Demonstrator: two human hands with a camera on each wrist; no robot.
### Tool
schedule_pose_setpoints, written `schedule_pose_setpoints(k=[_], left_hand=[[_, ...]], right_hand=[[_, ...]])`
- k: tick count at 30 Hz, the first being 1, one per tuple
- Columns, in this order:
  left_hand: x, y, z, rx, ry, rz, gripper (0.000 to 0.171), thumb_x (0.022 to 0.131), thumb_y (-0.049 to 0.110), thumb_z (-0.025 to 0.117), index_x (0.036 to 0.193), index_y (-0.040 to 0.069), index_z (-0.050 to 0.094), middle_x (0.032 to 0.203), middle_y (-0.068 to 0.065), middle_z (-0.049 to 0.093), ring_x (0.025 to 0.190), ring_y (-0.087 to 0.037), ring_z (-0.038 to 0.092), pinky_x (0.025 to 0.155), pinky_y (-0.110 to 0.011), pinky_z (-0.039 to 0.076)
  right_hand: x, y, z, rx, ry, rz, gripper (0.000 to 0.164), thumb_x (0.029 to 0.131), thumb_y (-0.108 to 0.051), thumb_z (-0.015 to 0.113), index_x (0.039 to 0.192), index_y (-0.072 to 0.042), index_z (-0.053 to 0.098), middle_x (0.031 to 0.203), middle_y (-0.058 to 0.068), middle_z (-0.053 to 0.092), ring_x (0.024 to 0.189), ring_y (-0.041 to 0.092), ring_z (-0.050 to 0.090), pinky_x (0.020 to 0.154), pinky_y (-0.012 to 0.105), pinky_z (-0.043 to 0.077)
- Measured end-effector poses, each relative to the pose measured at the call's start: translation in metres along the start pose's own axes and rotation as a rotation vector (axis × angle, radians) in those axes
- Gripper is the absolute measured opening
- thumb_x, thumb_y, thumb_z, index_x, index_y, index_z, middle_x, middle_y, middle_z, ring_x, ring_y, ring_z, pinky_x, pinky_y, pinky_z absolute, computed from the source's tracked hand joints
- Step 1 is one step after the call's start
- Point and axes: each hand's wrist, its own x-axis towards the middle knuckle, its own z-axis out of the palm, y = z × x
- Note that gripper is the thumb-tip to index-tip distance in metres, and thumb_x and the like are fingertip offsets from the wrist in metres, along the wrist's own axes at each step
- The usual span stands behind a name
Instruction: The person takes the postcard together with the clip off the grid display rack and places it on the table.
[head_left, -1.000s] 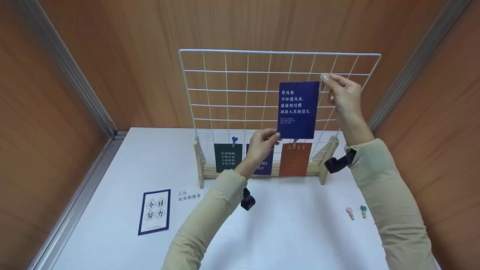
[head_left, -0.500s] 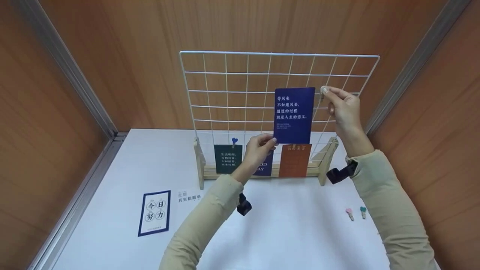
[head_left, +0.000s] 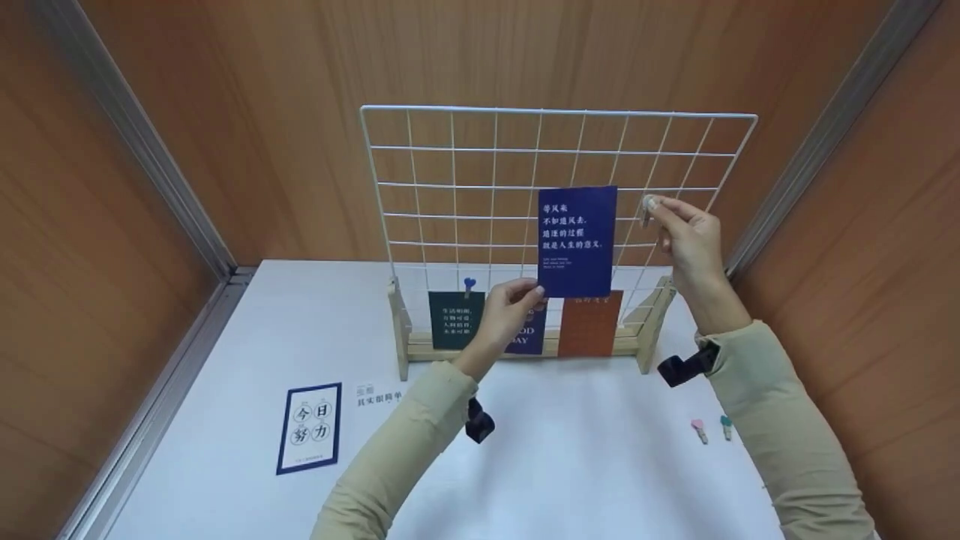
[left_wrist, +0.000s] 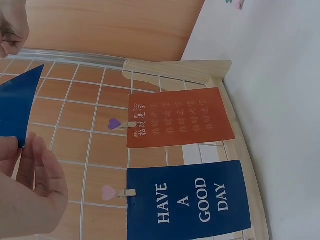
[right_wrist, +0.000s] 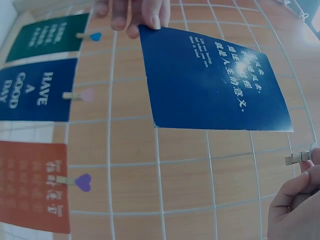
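My left hand (head_left: 506, 319) pinches the lower left corner of a dark blue card (head_left: 576, 244) with white lettering, holding it upright in front of the white wire grid (head_left: 454, 202). To the card's right, my right hand (head_left: 694, 240) pinches a small wooden clothespin (right_wrist: 298, 157), apart from the card. Lower on the grid hang a green card (head_left: 454, 319), a blue "Have a good day" card (left_wrist: 190, 205) and an orange card (left_wrist: 182, 117). Heart-topped clothespins fasten them: a blue one (head_left: 469, 284), a pink one (left_wrist: 117, 193) and a purple one (left_wrist: 120, 124).
On the white table (head_left: 570, 450), a white card with a blue border (head_left: 309, 427) and a white lettered card (head_left: 379, 395) lie at the left. A pink clothespin (head_left: 699, 430) and a green clothespin (head_left: 726, 427) lie at the right. Wooden feet (head_left: 652, 326) support the grid.
The held blue card has moved down and slightly left with my left hand. My right hand has come down too, with the clothespin in its fingers.
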Motion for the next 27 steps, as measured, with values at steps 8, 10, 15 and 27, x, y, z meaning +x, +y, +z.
schedule_pose_setpoints(k=[8,10,15,27], left_hand=[[0.0,-0.001,0.001,-0.006,0.011,-0.012,0.024,0.088,0.012,0.053,0.108,-0.001,0.059,0.092,-0.011,0.062,0.081,-0.016,0.057,0.074,-0.03,0.047],[0.0,-0.001,0.001,-0.005,0.011,-0.01,0.024,0.088,0.011,0.053,0.108,-0.002,0.059,0.091,-0.011,0.062,0.081,-0.017,0.057,0.071,-0.028,0.047],[-0.003,-0.003,-0.001,-0.011,-0.01,-0.017,0.023,0.089,0.012,0.053,0.106,-0.001,0.059,0.09,-0.01,0.062,0.082,-0.019,0.057,0.07,-0.027,0.047],[-0.031,0.002,-0.01,0.019,-0.03,-0.068,0.023,0.089,0.007,0.05,0.106,-0.007,0.057,0.093,-0.019,0.06,0.087,-0.028,0.057,0.069,-0.026,0.046]], right_hand=[[0.004,0.005,-0.013,-0.017,0.003,0.027,0.006,0.08,-0.009,0.064,0.084,-0.006,0.068,0.078,0.001,0.061,0.043,0.003,0.038,0.039,0.013,0.03],[0.006,0.005,-0.016,-0.024,0.009,0.039,0.005,0.08,-0.009,0.064,0.084,-0.007,0.068,0.078,0.001,0.06,0.043,0.002,0.038,0.039,0.013,0.03],[0.004,0.007,-0.021,-0.006,0.012,0.06,0.005,0.08,-0.008,0.064,0.084,-0.007,0.068,0.076,0.0,0.061,0.042,0.002,0.038,0.04,0.014,0.032],[-0.006,0.019,-0.037,-0.01,0.013,0.143,0.006,0.08,-0.009,0.065,0.085,-0.007,0.068,0.072,0.001,0.062,0.041,0.004,0.039,0.041,0.016,0.034]])
